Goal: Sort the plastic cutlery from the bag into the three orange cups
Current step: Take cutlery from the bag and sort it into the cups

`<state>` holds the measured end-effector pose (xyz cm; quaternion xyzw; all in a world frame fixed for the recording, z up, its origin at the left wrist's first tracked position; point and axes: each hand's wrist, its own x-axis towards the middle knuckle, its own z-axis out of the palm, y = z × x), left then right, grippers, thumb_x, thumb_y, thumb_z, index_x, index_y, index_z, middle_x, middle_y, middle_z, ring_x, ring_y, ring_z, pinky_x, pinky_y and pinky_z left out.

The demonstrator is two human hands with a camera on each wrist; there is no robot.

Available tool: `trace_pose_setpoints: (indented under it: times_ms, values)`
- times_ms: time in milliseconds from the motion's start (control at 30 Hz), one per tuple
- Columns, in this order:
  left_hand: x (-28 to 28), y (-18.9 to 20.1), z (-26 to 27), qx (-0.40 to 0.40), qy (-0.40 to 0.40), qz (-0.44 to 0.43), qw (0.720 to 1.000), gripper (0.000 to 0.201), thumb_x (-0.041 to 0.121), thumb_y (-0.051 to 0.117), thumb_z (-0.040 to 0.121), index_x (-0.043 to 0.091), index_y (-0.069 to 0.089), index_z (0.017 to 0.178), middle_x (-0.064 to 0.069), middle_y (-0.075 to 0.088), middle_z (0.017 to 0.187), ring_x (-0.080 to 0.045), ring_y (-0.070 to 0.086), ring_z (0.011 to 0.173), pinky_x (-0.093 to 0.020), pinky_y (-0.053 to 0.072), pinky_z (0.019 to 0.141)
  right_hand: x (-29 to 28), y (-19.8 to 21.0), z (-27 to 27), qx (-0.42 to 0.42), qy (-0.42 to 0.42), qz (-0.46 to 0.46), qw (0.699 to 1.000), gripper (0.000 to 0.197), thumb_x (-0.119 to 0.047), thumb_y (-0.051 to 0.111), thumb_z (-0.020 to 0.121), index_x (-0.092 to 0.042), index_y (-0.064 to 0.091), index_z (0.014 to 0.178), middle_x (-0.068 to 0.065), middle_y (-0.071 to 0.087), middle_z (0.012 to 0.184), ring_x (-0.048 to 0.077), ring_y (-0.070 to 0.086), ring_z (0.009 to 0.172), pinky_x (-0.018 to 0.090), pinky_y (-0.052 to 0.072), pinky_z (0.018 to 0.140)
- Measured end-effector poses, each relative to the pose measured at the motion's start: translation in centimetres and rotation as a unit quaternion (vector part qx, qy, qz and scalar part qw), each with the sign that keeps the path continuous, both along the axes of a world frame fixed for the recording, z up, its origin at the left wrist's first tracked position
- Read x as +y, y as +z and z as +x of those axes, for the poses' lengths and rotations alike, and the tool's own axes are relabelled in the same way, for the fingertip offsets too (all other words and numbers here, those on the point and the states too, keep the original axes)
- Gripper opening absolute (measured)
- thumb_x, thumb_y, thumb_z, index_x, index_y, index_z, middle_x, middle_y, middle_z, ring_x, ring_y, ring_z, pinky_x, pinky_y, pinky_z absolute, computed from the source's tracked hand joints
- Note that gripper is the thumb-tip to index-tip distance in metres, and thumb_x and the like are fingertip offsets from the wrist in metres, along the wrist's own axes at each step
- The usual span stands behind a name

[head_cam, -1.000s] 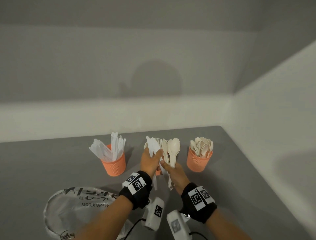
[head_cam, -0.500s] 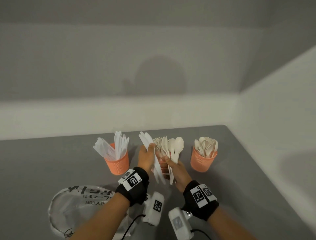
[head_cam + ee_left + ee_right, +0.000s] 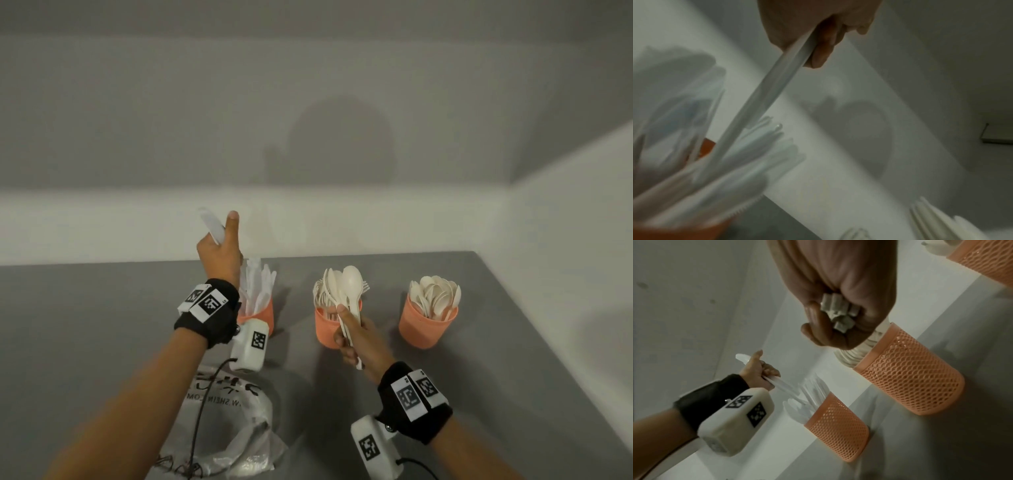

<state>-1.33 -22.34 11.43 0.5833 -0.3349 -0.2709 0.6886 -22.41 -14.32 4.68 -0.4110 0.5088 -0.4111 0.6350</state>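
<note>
Sorting is nearly done: left hand point(image 3: 219, 253) grips a knife point(image 3: 212, 224) above the knife cup point(image 3: 260, 317), right hand point(image 3: 359, 337) clutches remaining spoons and forks point(image 3: 346, 291).

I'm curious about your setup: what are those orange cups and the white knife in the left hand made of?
The orange cups look like matte moulded or printed plastic: their walls are an open wavy mesh under a solid rim. The knife in the left hand looks like thin, smooth, slightly translucent white plastic; blur hides finer detail. The spoons gripped by the right hand seem creamier and duller, perhaps plastic or a fibre blend.
</note>
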Motion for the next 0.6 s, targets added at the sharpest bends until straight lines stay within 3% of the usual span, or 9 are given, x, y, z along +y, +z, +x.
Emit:
trace_pose_setpoints:
  times_ms: [133, 267, 400, 500, 600]
  values:
    - [-0.6, -1.9, 0.9, -0.054, -0.014, 0.016, 0.998, 0.049, 0.044, 0.057, 0.087, 0.009, 0.041, 0.055, -0.008, 0.041, 0.050, -0.014, 0.043, 0.041, -0.014, 0.038, 0.040, -0.2, 0.1, 0.3, -0.011, 0.004, -0.001, 1.000, 0.026, -0.030, 0.042, 0.097, -0.015, 0.060, 0.108, 0.001, 0.045, 0.055, 0.004, 0.029, 0.033, 0.015, 0.022, 0.034]
    - [-0.2, -4.9, 0.9, -0.068, -0.049, 0.035, 0.996, 0.041, 0.034, 0.068, 0.081, -0.002, 0.056, 0.067, -0.011, 0.055, 0.057, -0.011, 0.053, 0.045, -0.026, 0.048, 0.056, -0.3, 0.1, 0.2, 0.001, -0.003, -0.004, 1.000, 0.030, -0.032, 0.042, 0.098, -0.012, 0.058, 0.111, -0.001, 0.047, 0.055, 0.004, 0.029, 0.034, 0.015, 0.023, 0.035]
    - [-0.3, -5.9, 0.8, -0.076, -0.059, 0.002, 0.995, 0.027, 0.015, 0.072, 0.079, 0.017, 0.047, 0.068, -0.002, 0.049, 0.062, -0.017, 0.050, 0.052, -0.015, 0.048, 0.052, -0.1, 0.1, 0.2, 0.015, -0.006, -0.016, 1.000, 0.028, -0.033, 0.040, 0.098, -0.016, 0.061, 0.107, 0.001, 0.046, 0.058, 0.005, 0.030, 0.035, 0.015, 0.024, 0.034]
    - [-0.7, -6.4, 1.1, -0.098, -0.051, -0.005, 0.994, 0.027, 0.013, 0.070, 0.081, 0.020, 0.047, 0.069, -0.001, 0.051, 0.062, -0.018, 0.050, 0.054, -0.024, 0.047, 0.059, 0.1, 0.2, 0.4, 0.017, -0.012, -0.016, 1.000, 0.034, -0.032, 0.041, 0.098, -0.007, 0.058, 0.112, 0.002, 0.047, 0.058, 0.005, 0.033, 0.033, 0.016, 0.027, 0.034]
    - [-0.6, -6.8, 0.8, -0.224, -0.071, 0.014, 0.972, 0.020, 0.020, 0.066, 0.084, 0.015, 0.051, 0.071, -0.003, 0.053, 0.065, -0.019, 0.050, 0.061, -0.028, 0.044, 0.062, 0.2, 0.4, 0.4, 0.017, -0.012, -0.013, 1.000, 0.045, -0.031, 0.043, 0.097, 0.010, 0.051, 0.113, 0.003, 0.047, 0.056, 0.006, 0.035, 0.032, 0.017, 0.028, 0.034]
